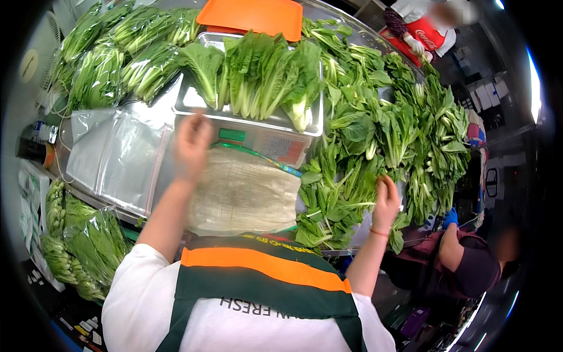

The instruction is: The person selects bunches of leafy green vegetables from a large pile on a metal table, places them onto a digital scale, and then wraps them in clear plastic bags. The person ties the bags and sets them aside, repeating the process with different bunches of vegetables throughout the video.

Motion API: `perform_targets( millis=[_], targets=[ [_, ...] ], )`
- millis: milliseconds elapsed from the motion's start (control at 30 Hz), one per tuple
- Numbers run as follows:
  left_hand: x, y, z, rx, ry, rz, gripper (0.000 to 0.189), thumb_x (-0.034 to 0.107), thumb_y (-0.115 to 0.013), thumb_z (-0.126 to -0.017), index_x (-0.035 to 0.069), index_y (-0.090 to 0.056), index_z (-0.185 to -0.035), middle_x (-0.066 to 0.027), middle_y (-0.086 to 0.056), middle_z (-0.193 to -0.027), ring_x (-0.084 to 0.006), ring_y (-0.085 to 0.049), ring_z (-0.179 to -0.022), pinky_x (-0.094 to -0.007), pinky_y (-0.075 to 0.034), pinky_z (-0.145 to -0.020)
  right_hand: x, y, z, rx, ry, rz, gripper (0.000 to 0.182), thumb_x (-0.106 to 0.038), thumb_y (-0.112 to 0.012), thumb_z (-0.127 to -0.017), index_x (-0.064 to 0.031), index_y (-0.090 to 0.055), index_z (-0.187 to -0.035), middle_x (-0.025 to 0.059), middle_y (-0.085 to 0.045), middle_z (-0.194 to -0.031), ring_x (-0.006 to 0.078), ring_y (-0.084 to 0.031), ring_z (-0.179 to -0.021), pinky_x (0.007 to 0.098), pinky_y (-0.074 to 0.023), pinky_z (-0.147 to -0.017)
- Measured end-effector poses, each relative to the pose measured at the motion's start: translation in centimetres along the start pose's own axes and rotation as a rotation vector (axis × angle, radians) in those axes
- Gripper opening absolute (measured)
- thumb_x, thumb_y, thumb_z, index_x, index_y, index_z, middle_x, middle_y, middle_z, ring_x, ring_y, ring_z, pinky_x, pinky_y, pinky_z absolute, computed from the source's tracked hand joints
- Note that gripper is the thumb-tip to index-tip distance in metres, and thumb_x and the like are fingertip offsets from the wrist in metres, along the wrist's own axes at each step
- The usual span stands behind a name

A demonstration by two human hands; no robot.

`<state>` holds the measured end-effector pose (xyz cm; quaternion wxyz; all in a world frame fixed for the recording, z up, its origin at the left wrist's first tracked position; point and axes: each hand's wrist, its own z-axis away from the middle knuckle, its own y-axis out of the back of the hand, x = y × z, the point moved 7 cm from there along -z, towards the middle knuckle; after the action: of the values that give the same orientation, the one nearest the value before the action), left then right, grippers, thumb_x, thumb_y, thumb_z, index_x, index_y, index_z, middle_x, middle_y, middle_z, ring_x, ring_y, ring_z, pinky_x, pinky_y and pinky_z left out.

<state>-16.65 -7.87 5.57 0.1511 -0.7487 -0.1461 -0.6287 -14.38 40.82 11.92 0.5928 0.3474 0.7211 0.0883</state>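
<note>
Leafy green heads (255, 79) stand in a loose row on the steel pan of a weighing scale (181, 102). My left hand (192, 141), blurred and with its fingers curled, is at the pan's front left corner. No object shows in it. Over on the right, my right hand (387, 200) has its fingertips against loose leafy greens (343, 193); whether it grips any leaf is unclear. Below the scale's keypad (279, 146) lies a pale woven sheet (246, 193) with a green edge. Clear plastic bags (132, 158) lie flat to the left of my left forearm.
Bagged greens (149, 70) fill the back left, beside a fan (33, 66). An orange tray (250, 17) sits behind the scale. Greens (440, 145) heap along the right side. Two people work nearby, one with white gloves (413, 45), another with a blue glove (450, 218).
</note>
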Motion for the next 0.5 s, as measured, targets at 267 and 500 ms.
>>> perform_targets(
  millis=[267, 500],
  targets=[
    [0.3, -0.5, -11.2, -0.199, 0.575, 0.453, 0.048, 0.027, -0.069, -0.085, -0.001, -0.051, -0.119, -0.0108, -0.058, -0.116, -0.0219, -0.054, -0.110, -0.0353, -0.040, -0.096, -9.8, -20.0, -10.2, -0.542, -0.301, -0.207, 0.054, -0.037, -0.061, -0.089, 0.0119, -0.058, -0.111, 0.0167, -0.066, -0.085, 0.0166, -0.065, -0.066, 0.0257, -0.0525, -0.058],
    [2.4, -9.8, -9.5, -0.531, 0.523, 0.354, 0.058, 0.025, -0.073, -0.081, 0.001, -0.045, -0.127, -0.0114, -0.058, -0.117, -0.0235, -0.058, -0.106, -0.0391, -0.048, -0.089, -14.3, -27.2, -9.8, -0.809, -0.071, -0.109, 0.070, -0.048, -0.069, -0.077, 0.0103, -0.054, -0.114, 0.0155, -0.064, -0.095, 0.0208, -0.062, -0.079, 0.0286, -0.0509, -0.068]
  ],
)
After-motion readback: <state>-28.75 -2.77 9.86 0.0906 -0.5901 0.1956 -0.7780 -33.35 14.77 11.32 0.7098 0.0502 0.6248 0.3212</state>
